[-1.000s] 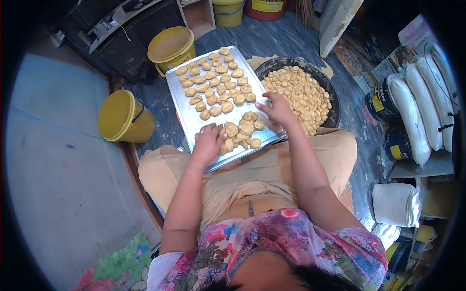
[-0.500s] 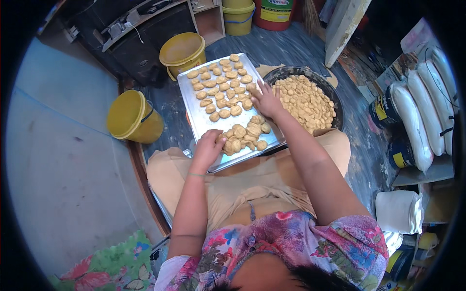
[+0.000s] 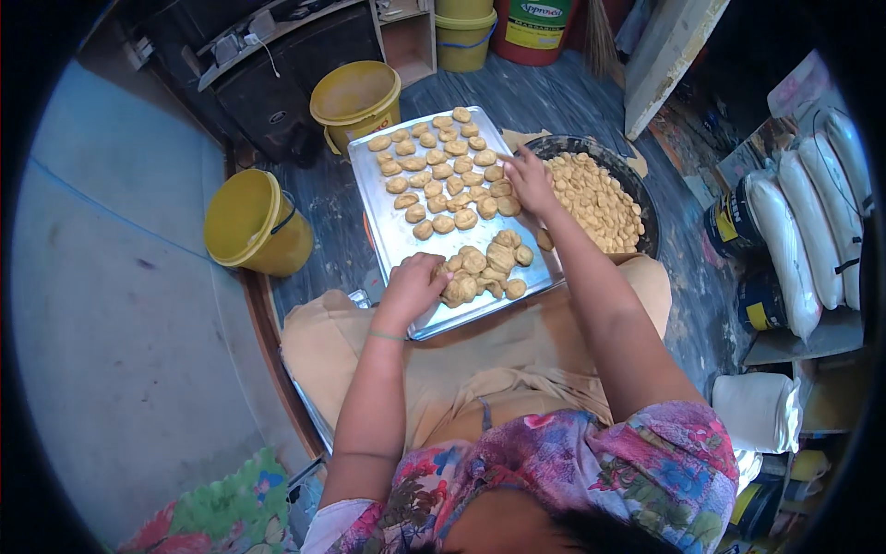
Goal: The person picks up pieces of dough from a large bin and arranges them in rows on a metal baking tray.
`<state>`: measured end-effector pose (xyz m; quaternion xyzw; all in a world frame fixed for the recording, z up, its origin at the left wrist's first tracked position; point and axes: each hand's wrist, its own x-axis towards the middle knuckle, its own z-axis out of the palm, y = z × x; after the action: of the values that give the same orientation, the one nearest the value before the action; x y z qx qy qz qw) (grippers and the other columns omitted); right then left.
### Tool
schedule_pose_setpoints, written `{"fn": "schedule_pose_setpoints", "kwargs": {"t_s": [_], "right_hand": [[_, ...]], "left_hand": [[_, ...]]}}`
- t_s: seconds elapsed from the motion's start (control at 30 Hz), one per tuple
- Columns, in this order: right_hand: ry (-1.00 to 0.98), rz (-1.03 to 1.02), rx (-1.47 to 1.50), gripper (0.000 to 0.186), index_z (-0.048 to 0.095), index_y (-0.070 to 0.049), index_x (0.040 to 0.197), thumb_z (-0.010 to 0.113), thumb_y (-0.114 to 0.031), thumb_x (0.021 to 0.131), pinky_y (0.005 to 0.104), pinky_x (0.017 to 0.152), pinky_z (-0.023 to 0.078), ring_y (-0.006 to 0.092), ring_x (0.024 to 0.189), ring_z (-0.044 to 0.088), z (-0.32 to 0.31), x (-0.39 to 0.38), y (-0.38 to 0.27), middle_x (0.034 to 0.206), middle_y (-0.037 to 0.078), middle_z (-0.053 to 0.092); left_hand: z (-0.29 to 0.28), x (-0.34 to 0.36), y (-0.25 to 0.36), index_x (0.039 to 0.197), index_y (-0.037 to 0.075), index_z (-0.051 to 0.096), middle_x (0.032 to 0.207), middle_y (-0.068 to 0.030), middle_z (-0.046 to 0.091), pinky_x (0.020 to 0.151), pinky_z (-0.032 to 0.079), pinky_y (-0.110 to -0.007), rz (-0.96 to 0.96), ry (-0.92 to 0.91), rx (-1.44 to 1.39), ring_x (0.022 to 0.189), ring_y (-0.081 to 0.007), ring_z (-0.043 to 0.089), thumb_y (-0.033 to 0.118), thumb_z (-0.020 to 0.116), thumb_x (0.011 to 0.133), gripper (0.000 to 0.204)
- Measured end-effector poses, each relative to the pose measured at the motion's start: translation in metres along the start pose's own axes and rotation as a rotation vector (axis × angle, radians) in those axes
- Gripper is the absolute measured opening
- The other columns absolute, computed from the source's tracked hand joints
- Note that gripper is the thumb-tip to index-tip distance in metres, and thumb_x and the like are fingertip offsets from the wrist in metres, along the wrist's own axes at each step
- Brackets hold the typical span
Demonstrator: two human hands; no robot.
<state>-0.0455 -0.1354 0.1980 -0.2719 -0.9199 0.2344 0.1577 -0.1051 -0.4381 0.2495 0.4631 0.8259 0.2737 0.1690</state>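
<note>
A silver tray point(image 3: 374, 208) rests over my lap, bearing rows of flattened dough pieces point(image 3: 413, 163) on its far part and a clumped dough pile point(image 3: 498, 258) at its near end. My left hand point(image 3: 413, 288) is closed on the pile’s left edge, its fingertips partly hidden. My right hand point(image 3: 531, 180) is at the tray’s right edge beside the end of the rows, fingers extended and apart over the dough. Right of the tray, a dark round basin point(image 3: 652, 217) holds many small dough pieces, partly behind my right arm.
Yellow buckets point(image 3: 254, 222) stand left and behind the tray, beside a dark cabinet point(image 3: 277, 115). A red container point(image 3: 531, 51) and a wooden door panel point(image 3: 664, 74) are at the back. White sacks point(image 3: 784, 249), dark pails point(image 3: 757, 305) and shelves line the right; a pale surface point(image 3: 120, 305) lies left.
The view has shifted, so tray and buckets appear lower and farther right. My right hand has moved up along the tray’s right edge; my left hand stays at the pile.
</note>
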Motion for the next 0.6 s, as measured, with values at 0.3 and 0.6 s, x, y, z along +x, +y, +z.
{"fn": "schedule_pose_setpoints", "kwargs": {"t_s": [0.3, 0.6], "right_hand": [[-0.173, 0.016, -0.285, 0.041, 0.040, -0.040, 0.136, 0.035, -0.044, 0.096, 0.0672, 0.105, 0.003, 0.0303, 0.140, 0.017, 0.017, 0.035, -0.009, 0.155, 0.007, 0.010], [-0.167, 0.025, -0.206, 0.040, 0.044, -0.042, 0.134, 0.035, -0.048, 0.095, 0.0678, 0.105, 0.001, 0.0307, 0.140, 0.017, 0.019, 0.038, -0.005, 0.154, 0.009, 0.013]], "left_hand": [[-0.001, -0.006, 0.003, 0.105, 0.004, 0.062, 0.103, -0.0168, 0.061, 0.085, 0.046, -0.038, -0.006, -0.013, -0.020, 0.096, -0.0337, 0.058, 0.028, 0.061, 0.083, 0.033], [0.004, -0.015, -0.006, 0.107, 0.004, 0.062, 0.106, -0.0132, 0.060, 0.088, 0.041, -0.042, -0.062, 0.005, -0.108, 0.103, -0.0317, 0.055, 0.031, 0.060, 0.085, 0.035]]}}
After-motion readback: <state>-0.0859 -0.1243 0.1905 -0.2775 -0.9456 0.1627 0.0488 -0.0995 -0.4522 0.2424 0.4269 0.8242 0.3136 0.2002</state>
